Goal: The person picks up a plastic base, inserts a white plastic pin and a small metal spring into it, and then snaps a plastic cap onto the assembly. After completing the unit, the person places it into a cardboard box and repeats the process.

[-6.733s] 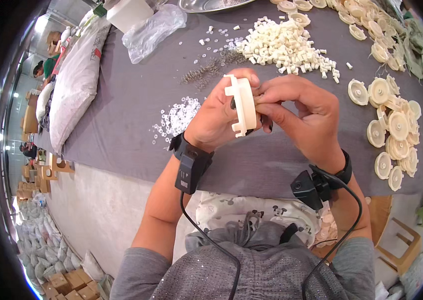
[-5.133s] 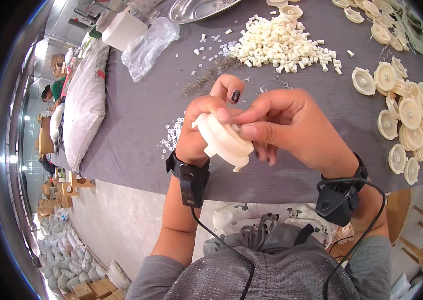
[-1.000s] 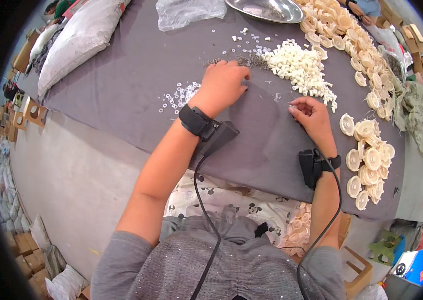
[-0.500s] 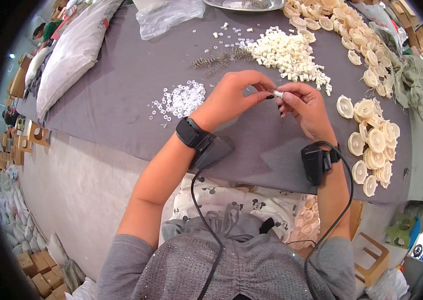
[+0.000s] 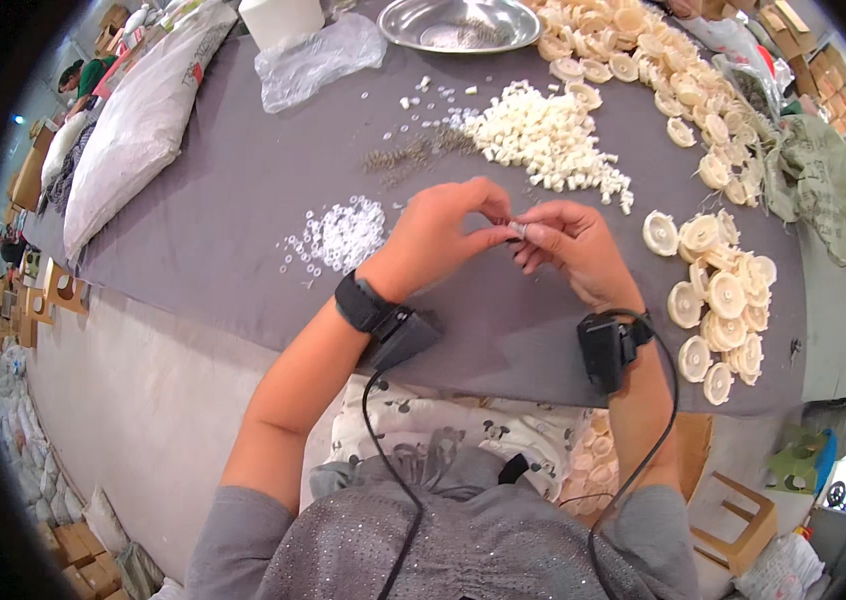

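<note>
My left hand and my right hand meet above the middle of the table, thumbs and fingertips pinched together. Between them is a small white plastic plug, mostly covered by the fingers. A heap of similar cream plugs lies just beyond my hands. Thin metal springs lie in a loose tangle at that heap's left. Nearer my left wrist is a pile of small white washers. Round cream plastic caps are heaped to the right of my right hand.
More round caps spread along the far right. A metal dish holding springs stands at the back, near a clear plastic bag and a white container. A large white sack lies at the left; green cloth hangs at the right.
The view has shifted, so the table things sit lower and further left. My fingers now cover more of the small plug, which showed plainly before.
</note>
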A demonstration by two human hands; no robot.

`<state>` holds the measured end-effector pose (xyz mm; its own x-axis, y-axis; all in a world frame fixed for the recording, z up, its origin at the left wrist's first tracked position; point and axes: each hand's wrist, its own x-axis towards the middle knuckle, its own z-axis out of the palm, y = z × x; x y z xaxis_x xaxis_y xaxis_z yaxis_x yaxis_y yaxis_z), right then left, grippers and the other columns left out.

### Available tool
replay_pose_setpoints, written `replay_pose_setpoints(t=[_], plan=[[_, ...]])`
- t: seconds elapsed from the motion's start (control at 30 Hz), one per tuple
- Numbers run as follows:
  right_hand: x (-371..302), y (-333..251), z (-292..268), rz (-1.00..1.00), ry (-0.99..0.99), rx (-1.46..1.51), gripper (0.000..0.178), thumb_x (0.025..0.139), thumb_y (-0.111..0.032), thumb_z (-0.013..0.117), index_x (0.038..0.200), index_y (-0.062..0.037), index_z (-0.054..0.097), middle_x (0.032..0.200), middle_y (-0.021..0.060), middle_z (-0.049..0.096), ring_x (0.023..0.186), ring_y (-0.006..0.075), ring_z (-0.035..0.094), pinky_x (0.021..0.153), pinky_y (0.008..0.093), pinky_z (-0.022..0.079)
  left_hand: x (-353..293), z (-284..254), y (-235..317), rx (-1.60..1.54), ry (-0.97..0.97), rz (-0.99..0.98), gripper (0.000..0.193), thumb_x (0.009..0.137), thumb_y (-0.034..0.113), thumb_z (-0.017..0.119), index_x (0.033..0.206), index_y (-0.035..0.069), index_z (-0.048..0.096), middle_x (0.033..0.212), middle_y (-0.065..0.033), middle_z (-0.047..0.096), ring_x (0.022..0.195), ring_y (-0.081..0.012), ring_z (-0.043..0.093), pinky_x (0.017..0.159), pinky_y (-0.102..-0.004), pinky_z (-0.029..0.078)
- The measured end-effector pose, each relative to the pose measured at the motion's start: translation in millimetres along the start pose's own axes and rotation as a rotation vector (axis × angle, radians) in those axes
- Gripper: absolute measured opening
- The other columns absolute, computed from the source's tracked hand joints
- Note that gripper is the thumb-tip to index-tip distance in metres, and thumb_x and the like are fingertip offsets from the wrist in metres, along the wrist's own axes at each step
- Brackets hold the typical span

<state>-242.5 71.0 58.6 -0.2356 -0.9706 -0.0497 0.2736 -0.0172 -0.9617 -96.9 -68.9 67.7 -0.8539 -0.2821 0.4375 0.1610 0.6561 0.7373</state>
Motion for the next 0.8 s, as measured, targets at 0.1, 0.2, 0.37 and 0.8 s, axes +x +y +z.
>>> replay_pose_setpoints(t=[0.1,0.2,0.37,0.8], plan=[[-1,-1,-3,-0.092,0.064,0.096,0.017,0.082,-0.009,0.06,0.095,0.0006,0.06,0.083,0.0097,0.063,0.071,0.0158,0.061,0.063,0.026,0.051,19,-5,19,0.199,0.023,0.085,0.033,0.071,0.008,0.069,0.099,0.002,0.055,0.091,-0.0106,0.062,0.083,-0.0223,0.061,0.075,-0.0307,0.048],[5,7,-9,-0.137,0.163,0.104,0.017,0.082,-0.01,0.06,0.095,0.0004,0.06,0.083,0.0095,0.063,0.071,0.0157,0.061,0.063,0.0257,0.05,54,-7,28,0.258,0.076,0.103,0.033,0.072,0.01,0.069,0.1,0.003,0.054,0.091,-0.0116,0.062,0.084,-0.0245,0.061,0.076,-0.0329,0.047],[15,26,-15,-0.113,0.229,-0.043,0.012,0.081,-0.004,0.058,0.09,0.0026,0.06,0.076,0.006,0.062,0.066,0.0113,0.057,0.059,0.0237,0.048,165,14,7,0.396,-0.057,0.031,0.033,0.075,0.018,0.063,0.103,0.004,0.054,0.092,-0.013,0.062,0.085,-0.0278,0.06,0.075,-0.0349,0.047],[12,28,-11,-0.232,0.403,-0.415,0.013,0.077,-0.008,0.059,0.088,-0.0008,0.061,0.073,0.0113,0.062,0.066,0.017,0.058,0.063,0.0276,0.047,308,91,-121,0.779,-0.598,-0.246,0.034,0.067,0.02,0.066,0.096,0.003,0.061,0.099,-0.0129,0.063,0.086,-0.0247,0.062,0.07,-0.0346,0.048]])
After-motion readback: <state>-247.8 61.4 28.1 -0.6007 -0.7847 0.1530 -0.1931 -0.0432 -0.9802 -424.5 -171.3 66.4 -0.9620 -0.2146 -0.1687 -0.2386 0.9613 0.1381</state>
